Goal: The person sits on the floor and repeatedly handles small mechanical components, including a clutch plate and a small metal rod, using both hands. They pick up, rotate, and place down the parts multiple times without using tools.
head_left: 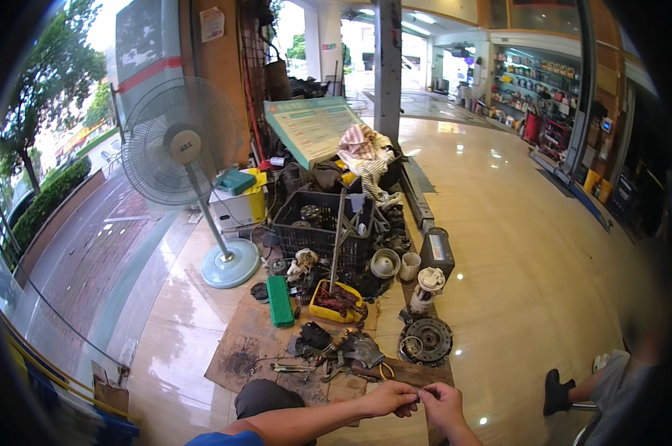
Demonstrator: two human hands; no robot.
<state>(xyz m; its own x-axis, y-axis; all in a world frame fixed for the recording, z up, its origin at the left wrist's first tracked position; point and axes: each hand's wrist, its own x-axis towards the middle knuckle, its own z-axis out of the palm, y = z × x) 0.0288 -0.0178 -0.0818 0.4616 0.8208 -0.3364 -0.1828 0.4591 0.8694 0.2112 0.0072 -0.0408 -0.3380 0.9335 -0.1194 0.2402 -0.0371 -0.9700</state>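
At the lower middle, my left hand (392, 399) and my right hand (441, 406) meet, thumbs and fingers pinched together. Whatever sits between the fingertips is too small to make out. Just beneath and beyond them runs a dark wooden board (418, 374). Beside it lie pliers with orange handles (385, 370) and a grey work glove (360, 348). Slim screwdriver-like tools (294, 368) rest on the stained cardboard (241, 357) to the left. A round clutch-like disc (426, 341) lies beyond my right hand.
Farther out are a yellow tub (336, 315) of dark red pieces, a green case (279, 301), a black crate (291, 232) and a white pump-like part (428, 282). A pedestal fan (230, 262) stands left. A seated person's leg (593, 383) is at right.
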